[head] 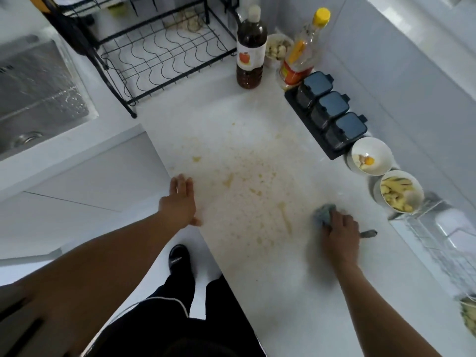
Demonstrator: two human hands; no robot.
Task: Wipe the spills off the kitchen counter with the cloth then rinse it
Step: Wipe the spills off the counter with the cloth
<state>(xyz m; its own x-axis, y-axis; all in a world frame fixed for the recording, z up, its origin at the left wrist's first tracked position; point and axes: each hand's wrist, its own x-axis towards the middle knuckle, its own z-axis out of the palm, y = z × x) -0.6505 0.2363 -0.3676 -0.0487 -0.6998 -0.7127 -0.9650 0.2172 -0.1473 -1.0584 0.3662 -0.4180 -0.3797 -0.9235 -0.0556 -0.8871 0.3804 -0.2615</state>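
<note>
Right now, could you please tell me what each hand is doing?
Left hand: open, at the counter edge.
Right hand: gripping the blue-grey cloth.

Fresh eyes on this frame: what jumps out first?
The yellowish spill spattered over the middle of the white counter catches the eye first. Just right of it, the right hand holds a bunched blue-grey cloth against the counter, while the left hand rests open at the counter's left edge. By the wall on the right stands a row of three dark lidded jars.
</note>
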